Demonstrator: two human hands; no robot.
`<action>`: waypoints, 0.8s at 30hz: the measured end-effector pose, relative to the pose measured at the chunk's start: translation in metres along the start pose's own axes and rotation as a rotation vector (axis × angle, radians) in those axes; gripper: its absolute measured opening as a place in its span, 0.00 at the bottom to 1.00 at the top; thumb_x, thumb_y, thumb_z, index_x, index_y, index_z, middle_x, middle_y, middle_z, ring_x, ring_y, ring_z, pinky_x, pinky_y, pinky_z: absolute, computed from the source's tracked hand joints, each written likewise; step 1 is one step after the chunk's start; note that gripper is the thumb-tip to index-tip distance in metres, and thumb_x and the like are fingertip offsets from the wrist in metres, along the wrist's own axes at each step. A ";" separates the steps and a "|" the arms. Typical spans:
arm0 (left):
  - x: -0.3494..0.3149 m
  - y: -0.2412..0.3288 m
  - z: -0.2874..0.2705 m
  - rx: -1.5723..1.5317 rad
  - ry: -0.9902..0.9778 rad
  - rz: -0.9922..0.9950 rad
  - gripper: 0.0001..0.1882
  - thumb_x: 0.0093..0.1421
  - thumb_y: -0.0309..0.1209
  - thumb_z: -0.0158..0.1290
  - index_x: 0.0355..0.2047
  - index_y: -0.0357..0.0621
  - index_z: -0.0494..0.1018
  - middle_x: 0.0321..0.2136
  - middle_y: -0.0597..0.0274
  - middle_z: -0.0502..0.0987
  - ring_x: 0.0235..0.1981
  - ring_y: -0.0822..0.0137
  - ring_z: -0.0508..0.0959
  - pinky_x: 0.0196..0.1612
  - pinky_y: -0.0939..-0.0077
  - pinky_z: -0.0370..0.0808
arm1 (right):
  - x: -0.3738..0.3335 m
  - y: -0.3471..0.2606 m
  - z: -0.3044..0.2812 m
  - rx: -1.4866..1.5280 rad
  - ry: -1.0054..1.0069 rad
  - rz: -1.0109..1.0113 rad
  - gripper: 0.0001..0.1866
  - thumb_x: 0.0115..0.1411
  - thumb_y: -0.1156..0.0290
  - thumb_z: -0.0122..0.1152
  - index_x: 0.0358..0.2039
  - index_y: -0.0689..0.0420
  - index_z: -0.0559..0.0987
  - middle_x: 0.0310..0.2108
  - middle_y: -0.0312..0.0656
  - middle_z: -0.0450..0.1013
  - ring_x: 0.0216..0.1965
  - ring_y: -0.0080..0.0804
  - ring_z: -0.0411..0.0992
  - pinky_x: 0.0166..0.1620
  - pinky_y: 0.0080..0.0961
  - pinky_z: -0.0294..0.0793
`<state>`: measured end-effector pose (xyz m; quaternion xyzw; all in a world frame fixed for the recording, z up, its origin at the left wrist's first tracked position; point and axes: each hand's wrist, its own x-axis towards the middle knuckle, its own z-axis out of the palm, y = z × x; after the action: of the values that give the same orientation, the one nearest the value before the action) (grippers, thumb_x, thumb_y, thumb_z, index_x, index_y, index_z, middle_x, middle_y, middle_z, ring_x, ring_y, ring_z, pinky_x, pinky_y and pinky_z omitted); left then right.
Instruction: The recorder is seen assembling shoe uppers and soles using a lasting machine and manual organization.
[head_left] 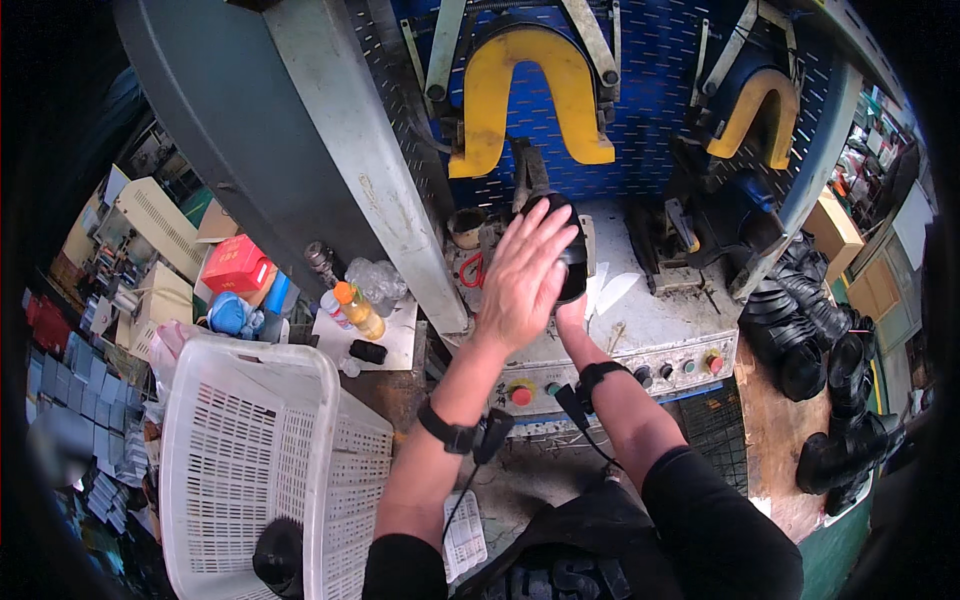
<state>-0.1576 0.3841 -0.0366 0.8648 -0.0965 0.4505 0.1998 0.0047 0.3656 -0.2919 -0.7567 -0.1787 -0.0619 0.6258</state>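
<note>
A black shoe upper [573, 262] sits on the machine's post below the yellow U-shaped pad [487, 110]. My left hand [522, 275] lies against its upper left side, fingers stretched out and slightly spread. From below, my right hand [569, 312] reaches to the lower end of the upper. Only its wrist side shows; its fingers are hidden behind the upper and my left hand. Pale flat scraps [616, 291] rest on the machine table [680, 320] to the right. Left of the post are a small pot [466, 228] and a red looped object [471, 269].
A control panel with a red button [521, 396] runs along the table's front. The white basket [325, 450] at lower left holds a black piece [279, 556]. An orange bottle [360, 310] stands beside the grey column [365, 150]. Black uppers [785, 320] are stacked at right.
</note>
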 end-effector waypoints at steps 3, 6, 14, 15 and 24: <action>-0.046 0.020 0.006 -0.002 0.094 -0.164 0.20 0.61 0.31 0.39 0.52 0.36 0.66 0.55 0.50 0.65 0.60 0.47 0.59 0.62 0.56 0.52 | 0.005 0.004 0.007 0.202 -0.069 0.112 0.25 0.57 0.51 0.50 0.35 0.63 0.79 0.29 0.54 0.76 0.35 0.45 0.75 0.40 0.39 0.69; -0.103 0.035 0.014 -0.088 0.204 -0.347 0.17 0.60 0.27 0.40 0.48 0.35 0.69 0.54 0.50 0.67 0.60 0.50 0.60 0.60 0.58 0.55 | 0.014 0.008 0.025 0.159 -0.052 0.120 0.24 0.57 0.52 0.50 0.37 0.62 0.78 0.30 0.54 0.76 0.36 0.45 0.75 0.40 0.38 0.69; -0.170 0.038 0.021 -0.209 0.100 -0.665 0.10 0.61 0.25 0.43 0.38 0.36 0.74 0.40 0.54 0.76 0.47 0.56 0.74 0.50 0.65 0.68 | 0.003 0.086 0.017 -0.041 -0.077 0.154 0.20 0.58 0.58 0.50 0.41 0.62 0.76 0.35 0.50 0.75 0.40 0.41 0.73 0.44 0.35 0.68; -0.171 0.040 0.018 -0.233 0.111 -0.709 0.10 0.61 0.25 0.44 0.38 0.36 0.74 0.39 0.54 0.76 0.46 0.56 0.74 0.49 0.66 0.69 | 0.004 0.094 0.009 -0.064 -0.074 0.153 0.20 0.58 0.58 0.50 0.42 0.62 0.75 0.35 0.50 0.75 0.41 0.40 0.73 0.44 0.35 0.68; -0.189 0.051 0.024 -0.314 0.042 -0.828 0.10 0.62 0.26 0.44 0.37 0.37 0.75 0.35 0.54 0.77 0.37 0.60 0.78 0.41 0.72 0.73 | 0.095 0.077 0.081 -0.257 0.033 0.136 0.18 0.60 0.64 0.50 0.47 0.61 0.73 0.41 0.46 0.75 0.45 0.36 0.72 0.48 0.31 0.68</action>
<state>-0.2665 0.3256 -0.1904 0.7803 0.1948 0.3300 0.4943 0.1090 0.4509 -0.3503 -0.8398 -0.1073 -0.0541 0.5295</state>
